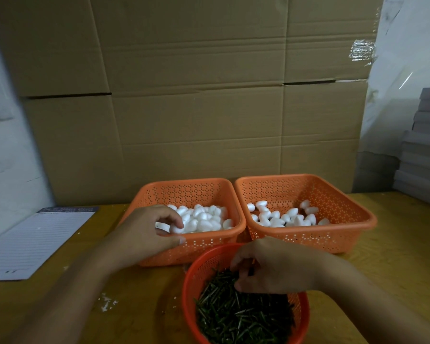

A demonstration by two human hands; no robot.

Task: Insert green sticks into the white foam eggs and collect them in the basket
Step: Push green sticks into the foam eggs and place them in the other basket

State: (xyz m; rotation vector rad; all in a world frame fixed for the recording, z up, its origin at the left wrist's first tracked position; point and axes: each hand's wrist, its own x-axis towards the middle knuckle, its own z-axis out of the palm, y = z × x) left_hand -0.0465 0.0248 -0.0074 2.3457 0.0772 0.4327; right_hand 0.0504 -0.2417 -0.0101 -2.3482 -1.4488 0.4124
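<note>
- Left hand (147, 232): curled over the near-left corner of the left orange perforated plastic basket (159, 254), fingertips pinching 1 white foam egg (176, 228) just above that basket's rim.
- Right hand (273, 266): bent down into the round red-orange mesh basket (193, 276), fingers bunched together at the far edge of the pile of dark green sticks (243, 316); seems to pinch sticks, though the count in the grip cannot be told.
- Pinched egg: at the near-left edge of the heap of white foam eggs (204, 217) in the left orange basket, touching the left fingertips.
- Green sticks: heaped in the round basket, directly in front of the left orange basket and partly overlapping its near-right corner in view; too many and too tangled to count.
- Second orange perforated plastic basket (345, 227): just to the right of the left orange basket, rims nearly touching; holds a looser scatter of white foam eggs (281, 217), roughly 20; no stick is plainly visible in any of them.
- Eggs in the left orange basket: piled thickly, well over 20, exact count not readable.
- Baskets: 3 in all, 2 square orange ones and 1 round one.
- Lined white paper pad (32, 244): left of the left orange basket, lying flat on the yellow wooden tabletop (395, 269).
- Small white crumbs (107, 302): on the tabletop, in front of and to the left of the left orange basket.
- Brown cardboard sheets (196, 95): standing behind both orange baskets.
- Stack of grey boards (422, 150): far right of the left orange basket, beyond the second one.
</note>
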